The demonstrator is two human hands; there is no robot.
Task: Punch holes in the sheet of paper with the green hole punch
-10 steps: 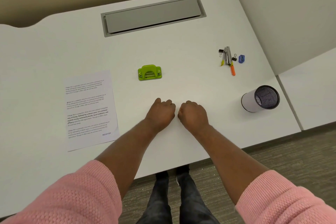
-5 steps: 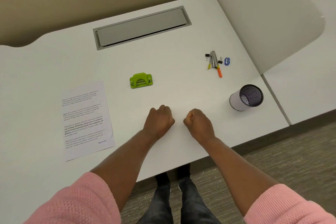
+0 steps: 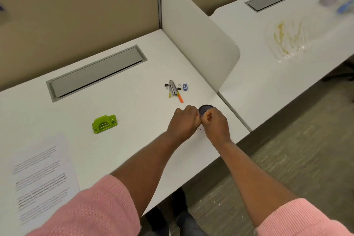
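The green hole punch [image 3: 104, 123] stands on the white desk [image 3: 138, 101], left of centre. The printed sheet of paper [image 3: 42, 176] lies flat at the near left, apart from the punch. My left hand [image 3: 183, 122] and my right hand [image 3: 215, 123] are both closed into fists. They touch knuckle to knuckle near the desk's right front corner, well to the right of the punch. Neither fist holds anything I can see.
A mesh pen cup [image 3: 205, 109] sits just behind my fists, mostly hidden. A stapler, binder clips and markers [image 3: 173, 90] and a blue sharpener [image 3: 185, 87] lie further back. A grey cable hatch [image 3: 95, 73] is at the rear. A white divider [image 3: 197, 30] separates the neighbouring desk [image 3: 258, 74].
My view has swung up and to the right. Both fists have come together and now touch, in front of the pen cup. Punch and paper have not moved on the desk.
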